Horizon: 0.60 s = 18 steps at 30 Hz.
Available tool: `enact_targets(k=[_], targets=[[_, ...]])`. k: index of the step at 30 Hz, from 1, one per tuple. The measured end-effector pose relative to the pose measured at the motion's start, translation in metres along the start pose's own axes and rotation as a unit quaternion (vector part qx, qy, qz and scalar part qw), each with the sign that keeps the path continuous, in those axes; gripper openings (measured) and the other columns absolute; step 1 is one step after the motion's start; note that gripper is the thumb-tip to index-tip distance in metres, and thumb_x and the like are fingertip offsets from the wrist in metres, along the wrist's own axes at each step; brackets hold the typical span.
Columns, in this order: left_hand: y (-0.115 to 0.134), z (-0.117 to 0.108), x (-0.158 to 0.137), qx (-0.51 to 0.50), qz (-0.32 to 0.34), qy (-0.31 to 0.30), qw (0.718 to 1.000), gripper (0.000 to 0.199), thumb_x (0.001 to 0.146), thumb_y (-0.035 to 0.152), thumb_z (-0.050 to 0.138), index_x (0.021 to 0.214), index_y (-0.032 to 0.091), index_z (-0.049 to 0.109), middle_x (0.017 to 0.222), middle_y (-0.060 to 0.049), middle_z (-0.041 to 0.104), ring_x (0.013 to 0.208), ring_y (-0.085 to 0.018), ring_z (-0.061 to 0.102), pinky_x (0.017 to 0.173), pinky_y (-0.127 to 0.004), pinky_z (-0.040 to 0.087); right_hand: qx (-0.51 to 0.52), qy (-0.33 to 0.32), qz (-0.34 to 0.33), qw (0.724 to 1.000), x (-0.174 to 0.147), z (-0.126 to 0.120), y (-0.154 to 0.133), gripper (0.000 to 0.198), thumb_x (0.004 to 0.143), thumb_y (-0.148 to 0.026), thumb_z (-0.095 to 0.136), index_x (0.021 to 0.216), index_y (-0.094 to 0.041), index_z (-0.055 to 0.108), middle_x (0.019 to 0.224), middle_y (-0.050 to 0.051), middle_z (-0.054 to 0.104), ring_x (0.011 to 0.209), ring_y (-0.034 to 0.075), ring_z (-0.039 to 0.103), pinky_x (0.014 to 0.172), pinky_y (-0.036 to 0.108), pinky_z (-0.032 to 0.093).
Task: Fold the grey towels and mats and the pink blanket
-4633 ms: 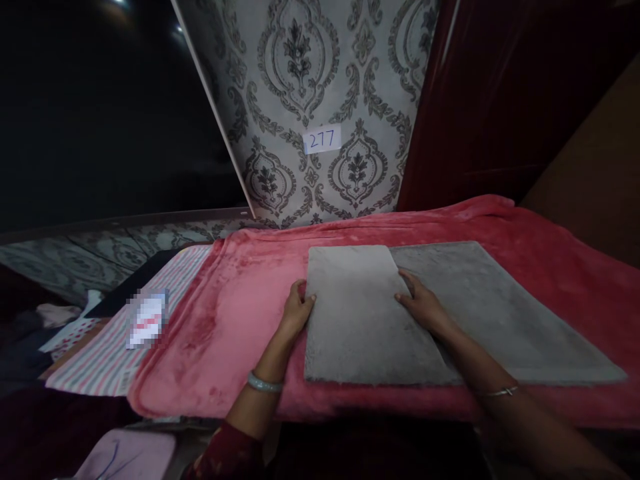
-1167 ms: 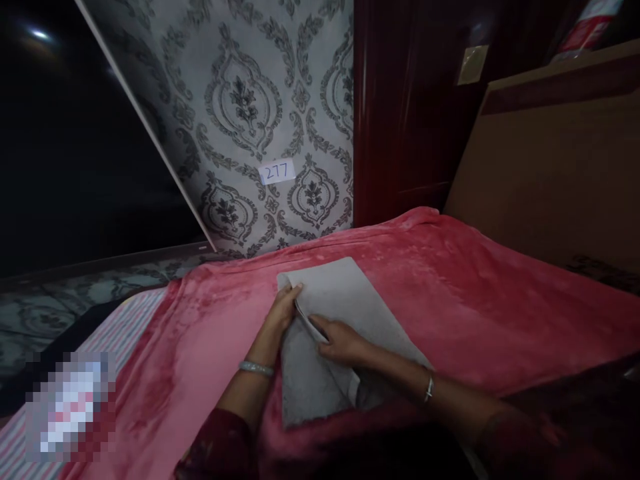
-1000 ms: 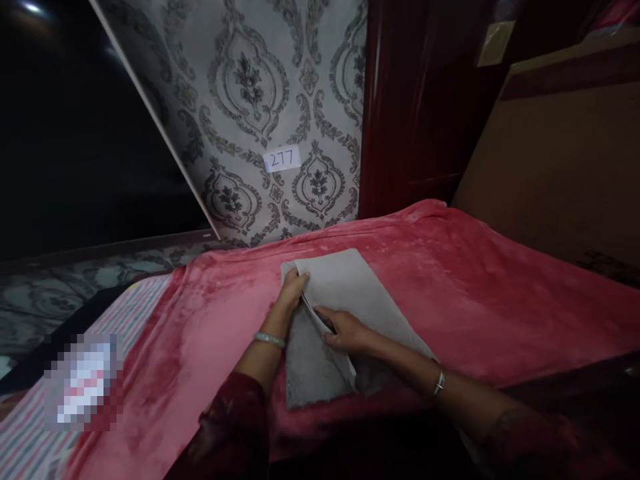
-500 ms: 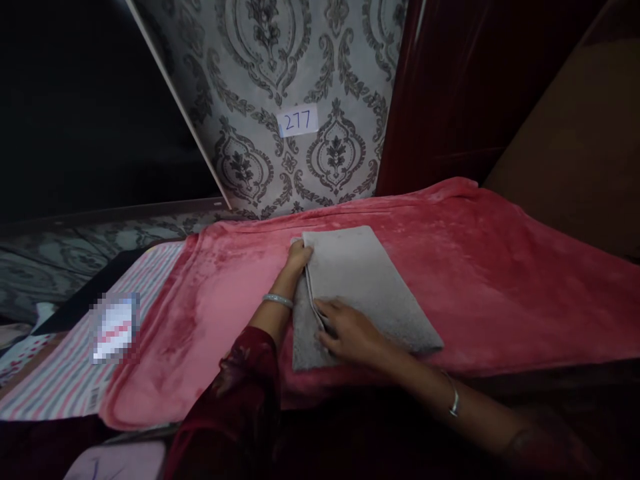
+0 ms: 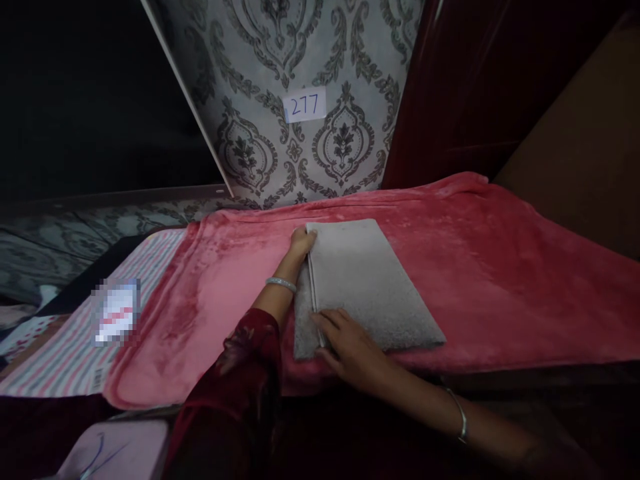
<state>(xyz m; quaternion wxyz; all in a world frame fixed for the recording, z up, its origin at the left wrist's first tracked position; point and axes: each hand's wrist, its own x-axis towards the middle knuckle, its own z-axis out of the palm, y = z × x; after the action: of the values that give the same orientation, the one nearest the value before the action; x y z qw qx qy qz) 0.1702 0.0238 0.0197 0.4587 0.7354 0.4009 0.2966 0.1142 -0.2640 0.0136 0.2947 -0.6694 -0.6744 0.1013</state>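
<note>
With 12 o'clock pointing away from the person, the folded gray plush cloth lies flat on the red-and-pink plush blanket, directly between the two hands. From the left hand, which sits at the cloth's 11 o'clock corner, the cloth spreads toward 4 and 5 o'clock. From the right hand, at its 7 o'clock corner, most of it spreads toward 1 o'clock.

Stacked layers show along the cloth's 9 o'clock edge, and a lower layer juts out beyond them on that side. Its 6 o'clock edge runs near the blanket's front edge, while a broad stretch of blanket continues toward 3 o'clock. Pink pile fills the space toward 9 o'clock, as far as a striped cloth. At 11 o'clock, well apart, a paper label reading "277" sits on patterned wallpaper.

The left hand pinches the corner, thumb on top; its forearm, in a dark red sleeve, points toward 1 o'clock. The right hand lies palm down, forearm pointing toward 10 o'clock, with fingers on the cloth and thumb apart from them, straddling the layered edge; whether it grips that edge I cannot tell.
</note>
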Motion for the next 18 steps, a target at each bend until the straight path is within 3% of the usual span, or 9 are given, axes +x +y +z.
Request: enact_targets(k=[4,9,14,18], targets=[[0.014,-0.002,-0.001,0.100,0.005,0.024,0.995,0.017,0.082,0.027,0.068,0.095,0.016,0.073,0.112,-0.016,0.073,0.117,-0.031,0.061,0.098,-0.038,0.044,0.009,0.015,-0.035,0.999,-0.001,-0.002,0.005,0.050,0.085,-0.005,0.055,0.134,-0.017,0.057,0.124,0.014,0.059,0.114,0.026,0.053,0.100,0.044,0.049],[0.014,-0.007,-0.005,0.292,0.062,0.059,0.953,0.024,0.089,0.033,0.061,0.101,0.016,0.072,0.131,-0.018,0.063,0.131,-0.035,0.048,0.104,-0.045,0.040,0.000,0.043,-0.070,0.997,0.007,0.001,0.010,0.043,0.085,0.003,0.047,0.117,-0.019,0.065,0.107,0.009,0.063,0.101,0.021,0.053,0.090,0.035,0.049],[-0.002,-0.013,0.000,0.271,0.024,0.024,0.962,0.022,0.087,0.034,0.061,0.094,0.016,0.072,0.120,-0.016,0.067,0.115,-0.030,0.059,0.096,-0.040,0.044,-0.029,-0.029,-0.077,0.996,0.007,0.003,0.005,0.030,0.089,-0.008,0.055,0.115,-0.018,0.067,0.105,0.009,0.064,0.101,0.023,0.055,0.086,0.035,0.049],[-0.010,-0.016,0.007,0.233,0.021,0.020,0.972,0.015,0.082,0.033,0.064,0.083,0.019,0.071,0.112,-0.012,0.071,0.114,-0.029,0.059,0.095,-0.038,0.044,0.067,-0.094,-0.076,0.990,0.011,-0.033,0.011,0.041,0.092,-0.023,0.061,0.133,-0.023,0.061,0.114,0.008,0.069,0.105,0.021,0.061,0.092,0.034,0.049]])
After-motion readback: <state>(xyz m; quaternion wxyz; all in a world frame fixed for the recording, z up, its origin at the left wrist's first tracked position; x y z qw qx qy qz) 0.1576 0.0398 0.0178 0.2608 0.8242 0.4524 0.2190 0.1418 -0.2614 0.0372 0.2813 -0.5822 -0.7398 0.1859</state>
